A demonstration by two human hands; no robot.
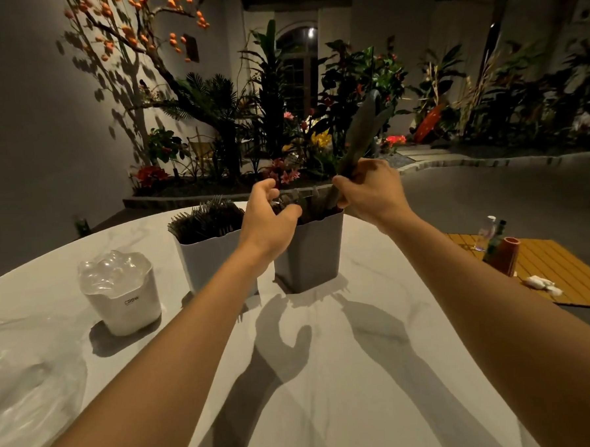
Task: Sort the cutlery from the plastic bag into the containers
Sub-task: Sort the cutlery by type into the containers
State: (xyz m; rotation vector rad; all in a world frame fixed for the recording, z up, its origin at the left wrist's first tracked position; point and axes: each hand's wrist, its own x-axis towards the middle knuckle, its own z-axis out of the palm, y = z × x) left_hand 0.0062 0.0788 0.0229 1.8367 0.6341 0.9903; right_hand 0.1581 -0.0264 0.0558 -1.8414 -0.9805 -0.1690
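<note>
Cutlery (359, 141), a dark bundle of long plastic pieces, sticks up and tilts away from the person out of the right hand (367, 188), whose fingers are wrapped closed around its lower end. The bundle's bottom tip sits at the rim of the grey container (310, 253), on its far right corner. The pieces are too blurred to tell whether they are knives or another kind.

Over the same grey container, at its left rim, the left hand (269, 221) curls with thumb and fingers pinching at dark pieces standing inside; whether it truly grips one I cannot tell.

Just left of the grey container, touching or nearly so, stands a pale container (206, 258) packed with dark forks (206, 217), tines up. Further left of it, well apart, a white container (126, 300) holds clear plastic spoons (113, 270). A crumpled clear plastic bag (18, 391) lies on the white marbled table (346, 374), left and nearer the person than the grey container.
</note>
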